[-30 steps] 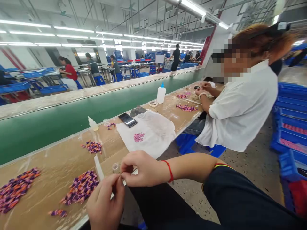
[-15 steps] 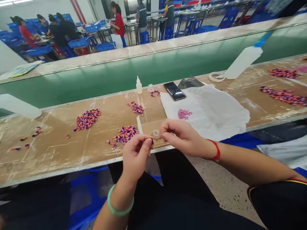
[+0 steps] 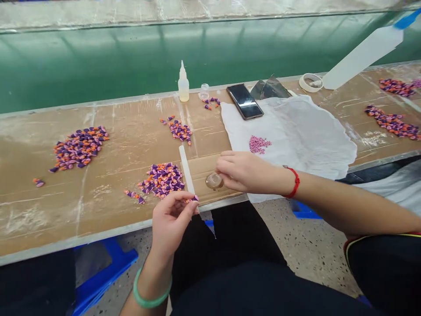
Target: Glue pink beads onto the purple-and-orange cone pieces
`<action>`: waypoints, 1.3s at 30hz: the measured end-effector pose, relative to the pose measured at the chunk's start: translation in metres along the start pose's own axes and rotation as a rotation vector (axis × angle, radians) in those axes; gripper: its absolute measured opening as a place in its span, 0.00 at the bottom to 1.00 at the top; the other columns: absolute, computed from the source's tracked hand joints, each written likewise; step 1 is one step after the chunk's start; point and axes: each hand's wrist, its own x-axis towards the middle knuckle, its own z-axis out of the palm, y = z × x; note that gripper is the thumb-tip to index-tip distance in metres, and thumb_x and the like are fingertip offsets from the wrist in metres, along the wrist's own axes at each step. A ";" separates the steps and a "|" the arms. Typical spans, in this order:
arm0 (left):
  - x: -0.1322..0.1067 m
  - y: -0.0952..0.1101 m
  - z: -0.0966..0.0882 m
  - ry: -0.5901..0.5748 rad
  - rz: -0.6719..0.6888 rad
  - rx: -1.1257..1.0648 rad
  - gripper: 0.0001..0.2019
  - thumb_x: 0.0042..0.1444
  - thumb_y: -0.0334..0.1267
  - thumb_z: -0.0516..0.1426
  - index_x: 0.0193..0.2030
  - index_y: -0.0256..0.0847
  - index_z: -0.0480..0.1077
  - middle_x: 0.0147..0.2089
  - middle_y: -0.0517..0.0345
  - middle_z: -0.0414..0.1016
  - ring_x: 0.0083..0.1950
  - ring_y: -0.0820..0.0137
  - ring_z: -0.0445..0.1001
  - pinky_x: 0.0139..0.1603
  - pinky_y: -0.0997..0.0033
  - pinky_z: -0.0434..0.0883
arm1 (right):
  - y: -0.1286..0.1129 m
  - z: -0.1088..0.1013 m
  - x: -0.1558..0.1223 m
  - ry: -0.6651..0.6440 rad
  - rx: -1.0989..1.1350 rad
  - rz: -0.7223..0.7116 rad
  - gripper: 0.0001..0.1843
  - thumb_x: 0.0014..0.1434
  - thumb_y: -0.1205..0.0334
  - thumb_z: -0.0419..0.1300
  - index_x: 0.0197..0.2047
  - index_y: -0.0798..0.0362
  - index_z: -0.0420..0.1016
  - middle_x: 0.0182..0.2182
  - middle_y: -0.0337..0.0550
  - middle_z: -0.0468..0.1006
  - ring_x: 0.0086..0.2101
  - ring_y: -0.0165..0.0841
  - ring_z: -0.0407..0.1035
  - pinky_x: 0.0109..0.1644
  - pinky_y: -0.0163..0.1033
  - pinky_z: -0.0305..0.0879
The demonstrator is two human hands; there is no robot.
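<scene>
My left hand (image 3: 171,219), wearing a green bangle, pinches a tiny purple-and-orange bead (image 3: 194,199) at its fingertips, beside a narrow white strip (image 3: 186,170). My right hand (image 3: 245,171), with a red string at the wrist, has its fingers bunched against a small transparent cap (image 3: 214,181) on the cardboard-covered bench (image 3: 210,169). Whether those fingers hold anything is hidden. A heap of purple-and-orange beads (image 3: 162,181) lies just left of the strip. Pink beads (image 3: 259,144) sit on a white cloth (image 3: 305,136) to the right.
Further bead heaps (image 3: 79,148) (image 3: 393,123) lie along the bench. At its back stand a glue bottle (image 3: 183,83), a small jar (image 3: 204,91), a phone (image 3: 245,101), a tape roll (image 3: 311,82) and a large squeeze bottle (image 3: 365,55). A green belt (image 3: 197,52) runs behind.
The view has tipped down and shifted, so the distant workers are gone. My left hand has dropped slightly toward the bench edge, and my right hand has settled onto the transparent cap.
</scene>
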 end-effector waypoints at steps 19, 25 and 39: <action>0.001 -0.001 0.001 -0.048 0.040 -0.069 0.06 0.53 0.26 0.65 0.35 0.40 0.79 0.31 0.58 0.84 0.26 0.75 0.80 0.27 0.84 0.76 | -0.006 -0.018 0.015 -0.134 0.058 -0.003 0.11 0.65 0.69 0.50 0.29 0.53 0.64 0.24 0.41 0.66 0.27 0.33 0.58 0.31 0.38 0.49; -0.005 0.018 0.014 -0.027 0.000 -0.388 0.04 0.53 0.31 0.69 0.35 0.41 0.80 0.32 0.58 0.85 0.27 0.72 0.83 0.24 0.84 0.77 | -0.031 -0.035 0.016 -0.112 0.827 0.317 0.09 0.67 0.66 0.52 0.33 0.53 0.65 0.30 0.39 0.75 0.30 0.27 0.67 0.33 0.32 0.62; -0.021 0.030 0.032 0.057 0.032 -0.377 0.09 0.49 0.39 0.73 0.33 0.41 0.79 0.33 0.59 0.85 0.29 0.69 0.84 0.28 0.78 0.83 | -0.058 -0.044 0.006 -0.061 0.963 0.346 0.07 0.63 0.66 0.54 0.31 0.53 0.66 0.23 0.33 0.70 0.23 0.24 0.59 0.25 0.31 0.54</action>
